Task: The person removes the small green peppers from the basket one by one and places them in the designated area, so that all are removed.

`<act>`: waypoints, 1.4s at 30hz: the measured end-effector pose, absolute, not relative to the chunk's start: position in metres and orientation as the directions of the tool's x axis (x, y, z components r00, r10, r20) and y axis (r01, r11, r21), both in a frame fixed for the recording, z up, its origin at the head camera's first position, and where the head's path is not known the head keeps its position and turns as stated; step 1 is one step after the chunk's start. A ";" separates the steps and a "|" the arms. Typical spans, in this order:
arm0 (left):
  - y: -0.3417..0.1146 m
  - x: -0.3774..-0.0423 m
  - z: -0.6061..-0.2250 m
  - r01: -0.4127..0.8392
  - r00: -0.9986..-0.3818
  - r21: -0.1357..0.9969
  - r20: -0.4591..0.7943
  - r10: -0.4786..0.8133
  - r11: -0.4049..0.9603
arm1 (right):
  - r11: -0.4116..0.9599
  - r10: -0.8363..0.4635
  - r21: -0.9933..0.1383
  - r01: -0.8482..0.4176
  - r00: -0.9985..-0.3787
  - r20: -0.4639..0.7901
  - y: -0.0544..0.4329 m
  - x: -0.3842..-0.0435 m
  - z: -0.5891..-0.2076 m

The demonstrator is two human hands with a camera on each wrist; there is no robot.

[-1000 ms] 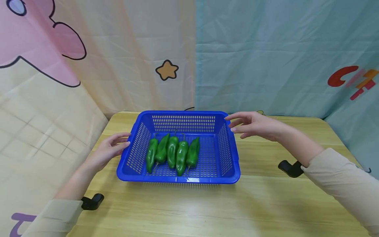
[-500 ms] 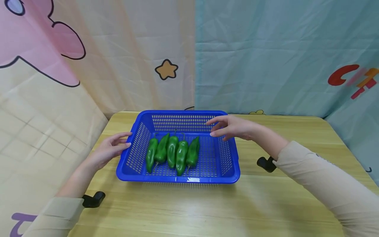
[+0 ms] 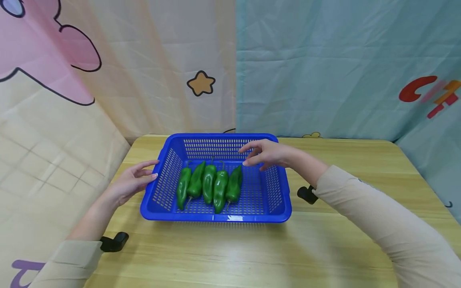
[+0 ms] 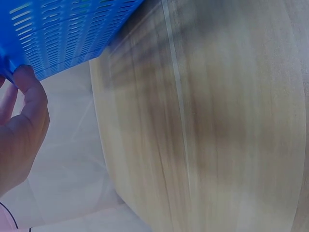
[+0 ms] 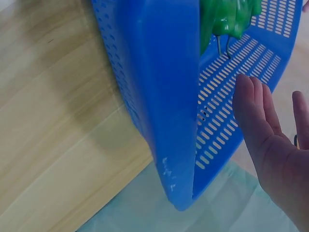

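In the head view a blue plastic basket (image 3: 215,217) with slotted walls stands on the wooden table. Several long green peppers (image 3: 220,191) lie side by side in it, toward the left and middle. My left hand (image 3: 131,182) holds the basket's left rim with thumb and fingertips, which the left wrist view shows from below. Over the right part of the basket hovers my right hand (image 3: 268,154), fingers loosely bent and apart, holding nothing. Its fingertips are above the tip of the rightmost pepper (image 3: 234,185); the right wrist view shows a gap between hand and peppers.
The wooden table (image 3: 342,168) extends to the right of the basket and in front of it. Behind the table hangs a printed cloth curtain (image 3: 306,72), with another panel at the left. A black bracket (image 3: 114,242) shows at each wrist.
My right hand has moved left from beside the basket's right rim to above its inside. My left hand stays at the left rim, and the peppers have not moved.
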State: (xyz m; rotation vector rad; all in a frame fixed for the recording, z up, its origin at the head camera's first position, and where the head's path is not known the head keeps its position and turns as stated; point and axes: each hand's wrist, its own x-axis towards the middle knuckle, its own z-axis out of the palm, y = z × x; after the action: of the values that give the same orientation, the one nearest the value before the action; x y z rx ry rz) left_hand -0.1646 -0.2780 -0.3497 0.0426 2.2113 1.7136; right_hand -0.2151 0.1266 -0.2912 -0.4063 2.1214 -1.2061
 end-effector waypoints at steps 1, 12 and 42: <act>-0.278 -0.164 -0.349 -0.184 -0.941 0.946 -0.248 0.232 0.268 | 0.529 -0.548 -0.847 0.058 -0.739 -0.393 0.125 -0.216 -0.292; -0.278 -0.165 -0.348 -0.204 -0.936 0.947 -0.263 0.235 0.248 | 0.497 -0.503 -0.852 0.165 -0.745 -0.438 0.103 -0.230 -0.303; -0.282 -0.167 -0.349 -0.268 -0.920 0.958 -0.287 0.268 0.105 | 0.569 -0.335 -0.791 0.224 -0.816 -0.471 0.078 -0.222 -0.358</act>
State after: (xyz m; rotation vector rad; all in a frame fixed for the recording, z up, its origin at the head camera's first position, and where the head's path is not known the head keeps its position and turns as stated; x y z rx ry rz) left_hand -0.1673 -0.2819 -0.3493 -0.0005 2.0006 1.8703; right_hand -0.2223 0.0781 -0.3582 -0.0882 2.2088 -1.2285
